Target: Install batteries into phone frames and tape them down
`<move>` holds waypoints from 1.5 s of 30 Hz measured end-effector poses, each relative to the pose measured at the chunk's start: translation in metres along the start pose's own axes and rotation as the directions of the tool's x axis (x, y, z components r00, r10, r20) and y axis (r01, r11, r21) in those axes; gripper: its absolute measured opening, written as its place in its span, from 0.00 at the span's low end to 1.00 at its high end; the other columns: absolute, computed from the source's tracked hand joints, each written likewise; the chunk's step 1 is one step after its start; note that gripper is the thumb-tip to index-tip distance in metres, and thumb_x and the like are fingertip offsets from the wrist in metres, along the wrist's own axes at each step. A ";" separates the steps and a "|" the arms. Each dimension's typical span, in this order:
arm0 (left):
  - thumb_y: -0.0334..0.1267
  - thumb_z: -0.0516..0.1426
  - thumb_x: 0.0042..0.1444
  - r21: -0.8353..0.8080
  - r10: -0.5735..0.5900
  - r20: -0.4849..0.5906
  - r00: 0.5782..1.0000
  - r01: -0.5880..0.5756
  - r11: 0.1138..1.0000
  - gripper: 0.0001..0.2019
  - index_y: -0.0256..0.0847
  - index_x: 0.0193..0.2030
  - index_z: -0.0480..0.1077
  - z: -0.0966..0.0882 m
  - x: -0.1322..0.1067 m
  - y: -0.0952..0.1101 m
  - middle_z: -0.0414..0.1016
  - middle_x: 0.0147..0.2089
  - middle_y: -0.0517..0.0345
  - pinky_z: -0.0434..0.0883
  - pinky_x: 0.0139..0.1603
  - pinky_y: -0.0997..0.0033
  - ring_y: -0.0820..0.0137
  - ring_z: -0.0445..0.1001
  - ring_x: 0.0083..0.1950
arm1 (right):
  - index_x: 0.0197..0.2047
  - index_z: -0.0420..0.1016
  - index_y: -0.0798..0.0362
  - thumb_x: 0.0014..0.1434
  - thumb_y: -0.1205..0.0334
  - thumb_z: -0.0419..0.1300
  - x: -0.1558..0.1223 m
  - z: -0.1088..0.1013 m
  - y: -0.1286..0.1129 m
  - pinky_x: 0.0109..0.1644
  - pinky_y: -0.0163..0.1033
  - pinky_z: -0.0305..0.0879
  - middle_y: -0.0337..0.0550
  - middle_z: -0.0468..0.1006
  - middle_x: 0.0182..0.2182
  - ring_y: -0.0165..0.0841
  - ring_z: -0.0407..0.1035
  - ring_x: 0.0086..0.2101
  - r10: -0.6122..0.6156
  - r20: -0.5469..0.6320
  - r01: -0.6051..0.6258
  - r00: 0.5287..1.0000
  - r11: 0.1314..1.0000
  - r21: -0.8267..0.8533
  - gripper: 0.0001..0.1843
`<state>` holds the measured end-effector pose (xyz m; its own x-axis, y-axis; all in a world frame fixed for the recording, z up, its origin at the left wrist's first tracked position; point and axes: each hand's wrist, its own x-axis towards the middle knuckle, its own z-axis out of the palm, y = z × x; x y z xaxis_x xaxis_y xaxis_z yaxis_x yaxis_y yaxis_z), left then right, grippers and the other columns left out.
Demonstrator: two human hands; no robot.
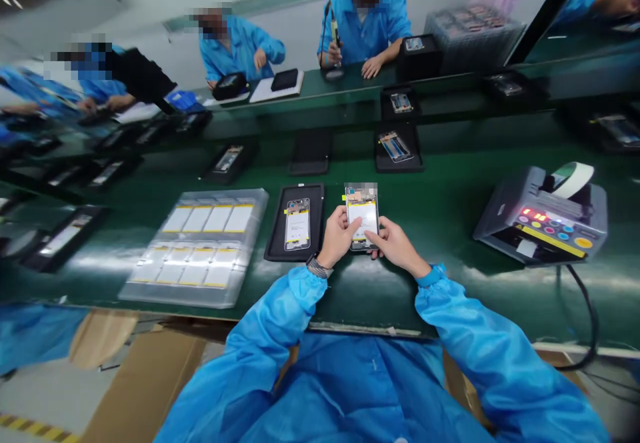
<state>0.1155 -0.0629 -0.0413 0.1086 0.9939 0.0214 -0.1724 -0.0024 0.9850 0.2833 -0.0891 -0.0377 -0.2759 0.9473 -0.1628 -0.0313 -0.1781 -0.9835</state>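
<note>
Between my two hands I hold an opened phone (367, 211) with its white battery and circuit board exposed, a little above the green bench. My left hand (339, 238) grips its left edge, the thumb lying on the battery. On the other side my right hand (396, 242) holds the lower right edge, its thumb also on the battery and its fingers partly hidden beneath. Just left of my hands, a second opened phone (298, 224) lies in a black tray (270, 246). Further left stands a clear plastic tray (231, 256) with several white batteries in two rows.
At the right sits a tape dispenser (545, 220) with a lit display and a cable. Beyond my hands are black trays, one with an opened phone (396, 146), one bare (310, 152). Co-workers (367, 20) in blue sit across the bench. A cardboard box (145, 380) stands below at left.
</note>
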 end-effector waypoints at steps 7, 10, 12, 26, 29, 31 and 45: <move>0.50 0.72 0.49 0.090 0.028 0.086 0.996 -0.036 0.995 0.26 0.39 0.45 0.67 0.006 0.007 0.028 0.83 0.43 0.50 0.77 0.46 0.64 0.64 0.83 0.42 | 0.40 0.64 0.51 0.51 0.41 0.72 0.000 -0.002 -0.001 0.16 0.30 0.63 0.38 0.80 0.23 0.32 0.72 0.17 -0.073 -0.032 0.075 0.997 0.994 0.075 0.28; 0.49 0.72 0.50 0.112 0.030 0.114 0.993 -0.043 0.993 0.25 0.38 0.45 0.68 0.008 0.013 0.037 0.83 0.44 0.50 0.77 0.47 0.65 0.64 0.83 0.43 | 0.42 0.65 0.51 0.52 0.42 0.71 -0.001 -0.002 -0.004 0.17 0.30 0.65 0.38 0.81 0.25 0.32 0.73 0.19 -0.099 -0.028 0.102 0.995 0.988 0.114 0.27; 0.48 0.73 0.48 0.108 0.001 0.135 0.991 -0.015 0.994 0.25 0.38 0.44 0.69 0.008 0.018 0.041 0.83 0.44 0.50 0.77 0.48 0.65 0.64 0.83 0.43 | 0.44 0.65 0.51 0.52 0.43 0.70 0.000 -0.003 -0.005 0.18 0.31 0.66 0.39 0.81 0.26 0.32 0.74 0.20 -0.110 -0.011 0.110 0.994 0.984 0.138 0.27; 0.47 0.74 0.47 0.207 -0.223 0.352 0.909 0.156 0.966 0.26 0.37 0.45 0.69 0.012 0.058 0.050 0.84 0.44 0.48 0.78 0.46 0.64 0.62 0.83 0.42 | 0.39 0.67 0.53 0.50 0.33 0.70 0.012 -0.009 0.003 0.19 0.35 0.69 0.44 0.80 0.23 0.35 0.73 0.18 -0.061 -0.177 0.107 0.982 0.958 0.267 0.33; 0.45 0.74 0.45 0.236 -0.272 0.344 0.899 0.197 0.951 0.28 0.34 0.48 0.72 -0.013 0.097 0.060 0.84 0.44 0.46 0.78 0.43 0.65 0.62 0.83 0.40 | 0.37 0.68 0.53 0.55 0.24 0.60 0.014 -0.019 0.005 0.22 0.35 0.70 0.48 0.80 0.22 0.38 0.76 0.21 0.019 -0.146 0.028 0.989 0.949 0.313 0.36; 0.43 0.74 0.45 0.318 -0.276 0.192 0.942 0.206 0.925 0.27 0.33 0.48 0.73 -0.044 0.135 0.070 0.84 0.43 0.46 0.79 0.42 0.65 0.62 0.83 0.39 | 0.37 0.71 0.54 0.56 0.23 0.59 0.018 -0.028 0.005 0.24 0.35 0.69 0.50 0.81 0.24 0.38 0.77 0.22 0.065 -0.188 -0.008 0.980 0.956 0.292 0.36; 0.40 0.67 0.58 0.693 -0.048 -0.438 0.898 0.371 0.617 0.12 0.32 0.42 0.76 -0.200 0.298 0.057 0.81 0.42 0.47 0.77 0.48 0.63 0.63 0.81 0.46 | 0.51 0.73 0.56 0.61 0.58 0.61 0.191 -0.089 -0.047 0.56 0.48 0.64 0.58 0.78 0.49 0.50 0.69 0.53 -0.373 -0.540 -0.306 0.755 0.527 -0.793 0.16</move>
<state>-0.0577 0.2548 -0.0125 -0.3230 0.9408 -0.1030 0.6127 0.2909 0.7348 0.3177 0.1236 -0.0295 0.3218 0.9252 0.2012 0.8294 -0.1730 -0.5312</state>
